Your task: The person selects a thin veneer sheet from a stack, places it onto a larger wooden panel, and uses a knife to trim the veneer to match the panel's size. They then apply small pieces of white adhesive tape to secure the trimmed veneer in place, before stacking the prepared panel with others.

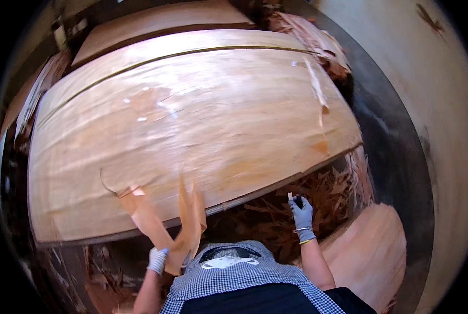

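Observation:
A broad stack of pale wood veneer sheets (218, 120) fills the space in front of me. My left hand (158, 260), in a white glove, is closed on the lower end of some long torn veneer strips (189, 225), at the stack's near edge. Their upper ends reach over the top sheet. Off to the right, my right hand (302, 213), in a grey glove, is closed around a small dark object with a pale tip (290, 197). Its kind is too small to make out. This hand is just off the near edge, above a heap of scraps.
Torn veneer scraps (325, 196) lie below the near edge. A curved veneer sheet (372, 246) is at my lower right. Another wood stack (160, 20) stands behind, with more scraps (315, 39) at the far right. A thin loose strip (315, 86) lies on the top sheet.

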`<state>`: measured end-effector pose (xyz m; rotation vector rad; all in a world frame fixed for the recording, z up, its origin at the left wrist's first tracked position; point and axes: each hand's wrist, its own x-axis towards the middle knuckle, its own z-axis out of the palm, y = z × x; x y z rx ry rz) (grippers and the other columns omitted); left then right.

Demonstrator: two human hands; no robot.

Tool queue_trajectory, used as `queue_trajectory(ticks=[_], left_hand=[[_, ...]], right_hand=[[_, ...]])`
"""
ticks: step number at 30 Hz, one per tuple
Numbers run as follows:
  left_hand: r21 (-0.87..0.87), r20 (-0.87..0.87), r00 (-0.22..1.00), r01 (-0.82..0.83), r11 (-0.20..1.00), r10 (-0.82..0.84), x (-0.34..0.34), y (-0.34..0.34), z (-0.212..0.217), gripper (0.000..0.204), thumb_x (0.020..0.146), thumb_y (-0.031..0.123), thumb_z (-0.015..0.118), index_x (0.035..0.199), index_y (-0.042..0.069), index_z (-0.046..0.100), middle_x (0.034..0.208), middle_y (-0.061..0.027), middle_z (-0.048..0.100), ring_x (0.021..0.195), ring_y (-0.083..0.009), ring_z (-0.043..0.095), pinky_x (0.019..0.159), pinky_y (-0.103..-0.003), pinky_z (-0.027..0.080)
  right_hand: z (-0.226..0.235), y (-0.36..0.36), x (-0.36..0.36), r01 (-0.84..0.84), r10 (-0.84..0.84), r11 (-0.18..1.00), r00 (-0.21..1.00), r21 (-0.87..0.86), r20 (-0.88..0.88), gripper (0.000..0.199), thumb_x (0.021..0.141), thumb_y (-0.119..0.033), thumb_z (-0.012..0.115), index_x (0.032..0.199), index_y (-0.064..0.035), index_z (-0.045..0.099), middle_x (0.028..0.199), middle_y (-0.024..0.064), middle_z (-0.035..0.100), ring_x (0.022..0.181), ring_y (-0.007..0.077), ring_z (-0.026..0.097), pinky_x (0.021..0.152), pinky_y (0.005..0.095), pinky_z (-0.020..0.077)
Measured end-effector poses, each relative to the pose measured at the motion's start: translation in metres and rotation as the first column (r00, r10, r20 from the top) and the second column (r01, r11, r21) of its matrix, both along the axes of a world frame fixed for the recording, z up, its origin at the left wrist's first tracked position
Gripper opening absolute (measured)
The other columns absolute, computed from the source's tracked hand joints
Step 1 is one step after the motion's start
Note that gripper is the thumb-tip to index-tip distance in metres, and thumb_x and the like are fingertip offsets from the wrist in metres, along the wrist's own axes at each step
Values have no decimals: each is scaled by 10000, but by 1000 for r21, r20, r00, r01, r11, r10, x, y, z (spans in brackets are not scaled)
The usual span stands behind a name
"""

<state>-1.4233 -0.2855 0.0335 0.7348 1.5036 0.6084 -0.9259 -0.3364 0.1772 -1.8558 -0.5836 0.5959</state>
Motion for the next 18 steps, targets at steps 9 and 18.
queue_trajectory(ticks=[9,18], left_hand=[[452,-470,464,857,247,-751,268,73,-3,287,773,152,537,1049,81,567,958,-181,594,902,-340,564,773,-389,446],[325,-757,86,909,-260,-647,472,44,29,335,744,334,606,942,67,560,820,-176,604,767,-337,591,677,-422,458]], right_hand=[[-72,-93,45,229,-237,968,969,107,70,280,824,-147,609,1082,-54,550,808,-73,526,615,13,451,498,150,392],[-72,-209,131,592,-576,805,788,12,-216,166,855,-204,566,844,-40,545,753,72,598,511,78,526,356,179,375]])
